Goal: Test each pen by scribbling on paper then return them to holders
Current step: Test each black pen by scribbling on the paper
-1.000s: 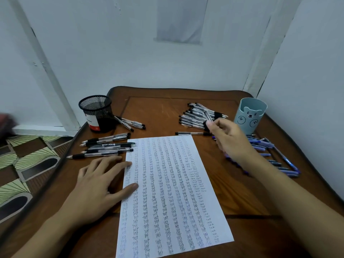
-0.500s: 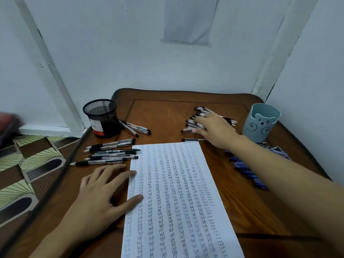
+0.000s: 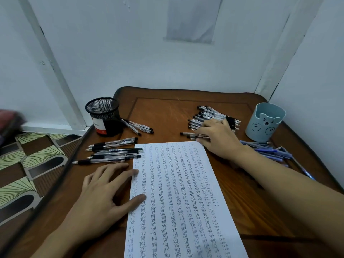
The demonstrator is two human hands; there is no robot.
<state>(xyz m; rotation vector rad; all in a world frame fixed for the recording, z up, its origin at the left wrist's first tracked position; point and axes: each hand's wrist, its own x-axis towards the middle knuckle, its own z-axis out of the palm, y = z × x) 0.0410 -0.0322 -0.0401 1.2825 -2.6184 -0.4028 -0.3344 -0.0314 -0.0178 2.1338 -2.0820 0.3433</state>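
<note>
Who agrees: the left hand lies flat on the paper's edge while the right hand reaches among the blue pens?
Wrong pens: the head view shows the right hand among the black pens; the blue pens lie aside. The left hand is as stated.
</note>
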